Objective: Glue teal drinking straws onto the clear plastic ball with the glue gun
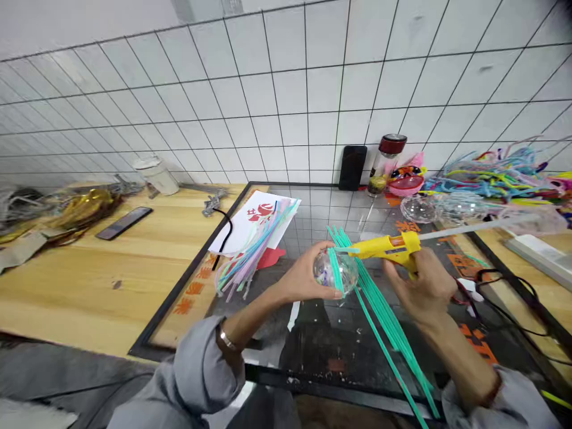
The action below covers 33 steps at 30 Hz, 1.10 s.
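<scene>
craft workshop, yellow glue gun (393, 249), heaped pipe cleaners (496, 177)

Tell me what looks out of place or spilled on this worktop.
The colored strands at the back right lie in a messy tangle, unlike the green strips, which run roughly side by side. A black cord also strays across the white paper. No spill stands out.

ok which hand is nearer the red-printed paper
Left: the left hand, holding a clear ball, is to the lower right of the paper. The right hand, gripping the yellow glue gun, is farther right, past the green strips.
</scene>
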Each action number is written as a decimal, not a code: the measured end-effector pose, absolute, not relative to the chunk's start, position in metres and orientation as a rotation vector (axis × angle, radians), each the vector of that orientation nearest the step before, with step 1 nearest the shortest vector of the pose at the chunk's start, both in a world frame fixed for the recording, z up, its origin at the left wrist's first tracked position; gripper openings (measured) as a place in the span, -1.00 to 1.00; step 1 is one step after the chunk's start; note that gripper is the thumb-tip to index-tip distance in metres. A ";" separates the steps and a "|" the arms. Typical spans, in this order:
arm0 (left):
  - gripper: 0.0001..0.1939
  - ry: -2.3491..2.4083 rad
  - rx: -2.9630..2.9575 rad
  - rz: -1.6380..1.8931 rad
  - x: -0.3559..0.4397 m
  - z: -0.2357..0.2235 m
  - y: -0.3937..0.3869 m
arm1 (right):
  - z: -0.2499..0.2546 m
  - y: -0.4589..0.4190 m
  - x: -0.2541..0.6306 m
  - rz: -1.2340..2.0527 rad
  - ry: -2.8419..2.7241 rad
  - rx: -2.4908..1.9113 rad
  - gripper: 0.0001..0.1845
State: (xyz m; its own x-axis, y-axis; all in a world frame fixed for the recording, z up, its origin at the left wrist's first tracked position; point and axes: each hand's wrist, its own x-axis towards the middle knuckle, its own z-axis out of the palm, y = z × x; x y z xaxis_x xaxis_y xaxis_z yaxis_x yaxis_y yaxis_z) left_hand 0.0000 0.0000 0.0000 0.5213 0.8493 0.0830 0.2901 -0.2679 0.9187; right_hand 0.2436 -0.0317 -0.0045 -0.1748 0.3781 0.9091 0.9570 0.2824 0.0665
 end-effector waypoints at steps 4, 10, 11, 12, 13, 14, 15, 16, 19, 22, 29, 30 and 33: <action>-0.07 0.952 1.804 0.746 0.000 0.002 -0.002 | -0.003 -0.032 0.244 -0.846 -1.721 -1.207 -0.72; -0.08 0.943 1.789 0.758 0.000 0.002 -0.002 | 0.001 -0.034 0.242 -0.808 -1.734 -1.198 -0.73; -0.08 0.937 1.787 0.759 0.000 0.002 -0.002 | 0.002 -0.034 0.242 -0.811 -1.735 -1.199 -0.73; -0.08 0.932 1.783 0.761 0.000 0.002 -0.002 | 0.002 -0.034 0.242 -0.814 -1.737 -1.200 -0.73; -0.08 0.927 1.779 0.760 0.000 0.002 -0.002 | 0.002 -0.034 0.242 -0.818 -1.738 -1.201 -0.74; -0.08 0.924 1.774 0.758 0.000 0.002 -0.002 | 0.003 -0.034 0.242 -0.822 -1.739 -1.202 -0.75; -0.08 0.922 1.770 0.756 0.000 0.003 -0.002 | 0.003 -0.034 0.243 -0.825 -1.741 -1.201 -0.76; -0.08 0.921 1.766 0.755 0.000 0.003 -0.002 | 0.003 -0.034 0.243 -0.827 -1.742 -1.199 -0.78; -0.09 0.927 1.764 0.760 0.000 0.003 -0.002 | 0.005 -0.034 0.243 -0.826 -1.741 -1.192 -0.79; -0.08 0.933 1.767 0.762 0.001 0.003 -0.002 | 0.005 -0.035 0.243 -0.819 -1.748 -1.189 -0.77; -0.08 0.963 1.794 0.749 0.000 0.002 -0.002 | 0.006 -0.036 0.243 -0.815 -1.752 -1.180 -0.75; -0.08 0.968 1.795 0.741 0.000 0.002 -0.002 | 0.006 -0.036 0.243 -0.815 -1.757 -1.180 -0.75; -0.07 0.960 1.801 0.737 0.000 0.003 -0.002 | 0.006 -0.036 0.244 -0.808 -1.765 -1.180 -0.73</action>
